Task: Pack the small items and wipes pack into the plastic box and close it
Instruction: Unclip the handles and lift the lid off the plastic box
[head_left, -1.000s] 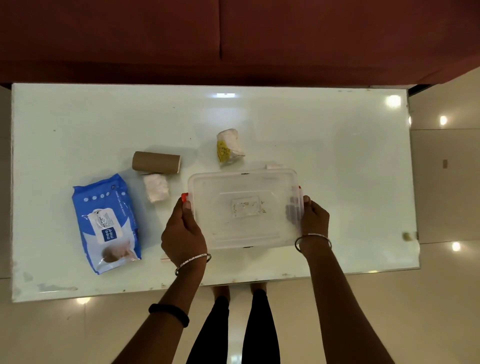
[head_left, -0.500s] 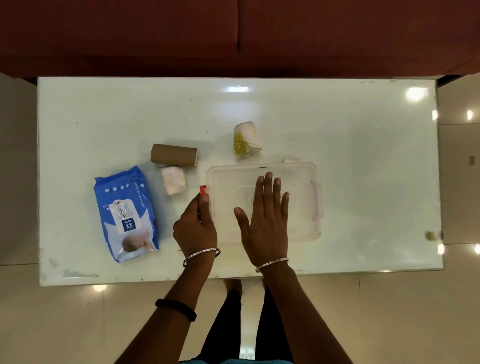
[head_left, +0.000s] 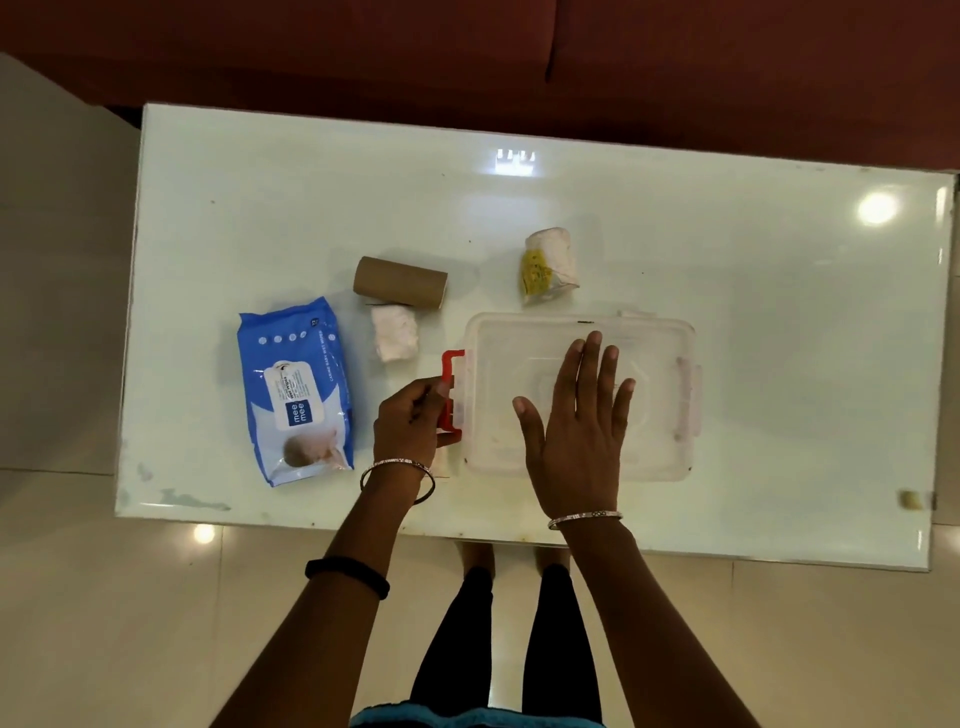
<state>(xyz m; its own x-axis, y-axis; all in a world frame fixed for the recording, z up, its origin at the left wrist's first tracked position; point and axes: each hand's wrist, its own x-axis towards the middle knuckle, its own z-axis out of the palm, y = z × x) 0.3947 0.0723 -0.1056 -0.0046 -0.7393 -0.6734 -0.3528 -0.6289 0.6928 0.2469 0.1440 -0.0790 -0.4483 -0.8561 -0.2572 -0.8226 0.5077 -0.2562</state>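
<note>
Pressing flat, fingers spread, right hand (head_left: 574, 415) on plastic box (head_left: 660, 395) lid | left hand (head_left: 410, 418) pinching red latch (head_left: 451, 389) | wipes pack (head_left: 295, 397) left | folded tissue (head_left: 395, 332), cardboard tube (head_left: 400, 283), yellow-printed packet (head_left: 548, 265) beyond, on table (head_left: 779, 260).

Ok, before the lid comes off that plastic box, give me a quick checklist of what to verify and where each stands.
1. Left latch released: ok, red clip swung outward in the left hand.
2. Right latch released: not ok, looks flat against the box.
3. Plastic box steadied: ok, right hand flat on the lid.
4. Wipes pack within reach: ok, on the table, left of the box.
5. Cardboard tube, white wad, yellow-white bundle outside: ok.
6. Box empty: cannot tell.
</note>
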